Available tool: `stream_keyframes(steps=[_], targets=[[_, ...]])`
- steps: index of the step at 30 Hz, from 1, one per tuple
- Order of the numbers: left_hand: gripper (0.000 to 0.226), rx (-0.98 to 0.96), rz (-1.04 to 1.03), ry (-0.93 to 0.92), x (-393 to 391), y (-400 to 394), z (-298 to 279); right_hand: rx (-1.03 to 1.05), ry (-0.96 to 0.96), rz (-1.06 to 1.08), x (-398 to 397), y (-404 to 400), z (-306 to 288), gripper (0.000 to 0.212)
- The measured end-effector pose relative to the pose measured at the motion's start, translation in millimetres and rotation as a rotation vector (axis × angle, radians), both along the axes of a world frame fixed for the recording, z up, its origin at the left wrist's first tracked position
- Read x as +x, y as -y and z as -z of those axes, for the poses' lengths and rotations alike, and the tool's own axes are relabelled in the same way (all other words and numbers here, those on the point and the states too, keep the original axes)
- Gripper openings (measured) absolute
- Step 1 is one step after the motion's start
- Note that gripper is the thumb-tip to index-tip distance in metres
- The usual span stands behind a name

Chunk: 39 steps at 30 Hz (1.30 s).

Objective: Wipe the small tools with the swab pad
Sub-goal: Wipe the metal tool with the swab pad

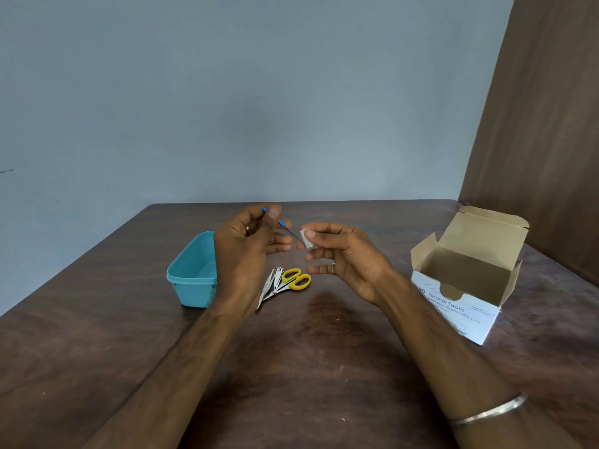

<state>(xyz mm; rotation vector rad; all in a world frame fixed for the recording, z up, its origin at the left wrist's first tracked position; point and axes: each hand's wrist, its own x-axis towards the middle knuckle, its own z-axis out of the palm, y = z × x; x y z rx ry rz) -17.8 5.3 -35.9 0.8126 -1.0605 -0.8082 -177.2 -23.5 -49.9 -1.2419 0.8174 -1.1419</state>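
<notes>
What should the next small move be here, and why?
Probably draw the swab pad along the thin metal shaft of the blue-handled tool. The left hand pinches the tool by its handle, its tip reaching the pad pinched in the right hand. The yellow-handled scissors, nail clipper and tweezers lie on the table, apparently still awaiting wiping.

— What do the hands hold?
— The left hand (249,241) pinches a thin blue-handled tool (281,224); the right hand (340,254) pinches the white swab pad (306,240), which seems to touch its tip.
— And on the desk (291,351)?
— Yellow scissors (295,279).
</notes>
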Motion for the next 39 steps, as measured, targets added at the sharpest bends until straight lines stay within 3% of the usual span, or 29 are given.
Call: stream_keyframes(steps=[4,10,39], targets=[[0.016,0.024,-0.091,0.019,2.6,3.2,3.5,-0.062,0.006,0.073,-0.5,0.9,-1.8,0.010],[0.015,0.032,-0.077,0.077,0.4,3.0,6.2,-0.194,-0.135,0.060,10.6,-5.3,-0.9,0.010],[0.010,0.040,-0.076,-0.026,2.3,2.6,2.4,-0.169,-0.149,0.059,10.3,-1.7,4.6,0.010]])
